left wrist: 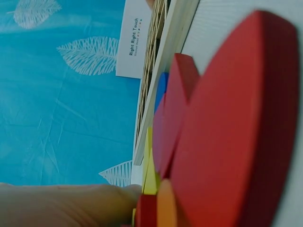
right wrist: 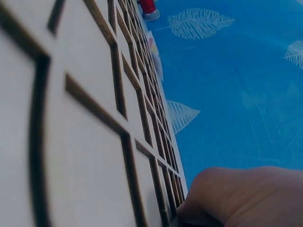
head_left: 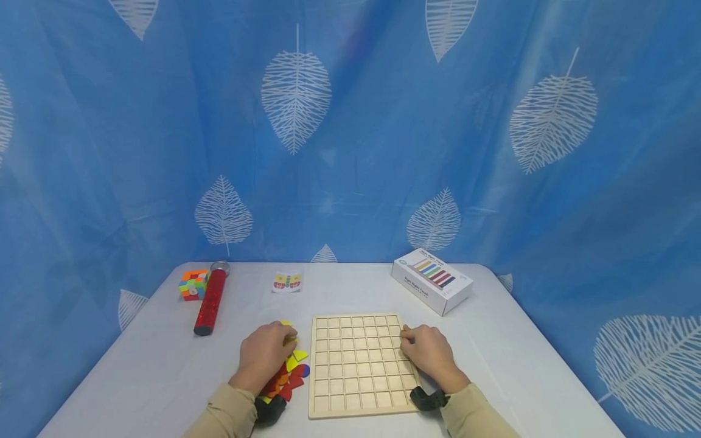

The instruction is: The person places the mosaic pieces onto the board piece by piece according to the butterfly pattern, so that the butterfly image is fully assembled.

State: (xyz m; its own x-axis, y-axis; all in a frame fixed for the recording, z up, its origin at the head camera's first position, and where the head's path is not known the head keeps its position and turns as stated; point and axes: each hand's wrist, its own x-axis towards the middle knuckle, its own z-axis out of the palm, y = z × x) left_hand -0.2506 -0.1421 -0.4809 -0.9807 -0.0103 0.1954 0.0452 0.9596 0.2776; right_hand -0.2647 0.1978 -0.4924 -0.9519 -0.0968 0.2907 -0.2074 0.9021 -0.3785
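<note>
In the head view, my left hand [head_left: 266, 356] lies over a pile of flat coloured pieces, its fingers bent at the yellow pieces [head_left: 299, 354]. Whether it pinches one is hidden. Red pieces [head_left: 293, 379] and a blue piece [head_left: 305, 370] show beside that hand. A large red piece [left wrist: 222, 127] looms close in the left wrist view. To the right of the pile lies a wooden grid board [head_left: 358, 365] with bare square cells. My right hand [head_left: 431, 356] holds the board's right edge between thumb and bent fingers, near its far corner.
Behind the board are a small card with a coloured pattern [head_left: 287, 281] and a white box [head_left: 432, 281] at the right. At the left, a red tube with a silver end [head_left: 210, 303] leans beside a puzzle cube [head_left: 193, 286]. A blue leaf-patterned curtain [head_left: 356, 152] hangs behind the table.
</note>
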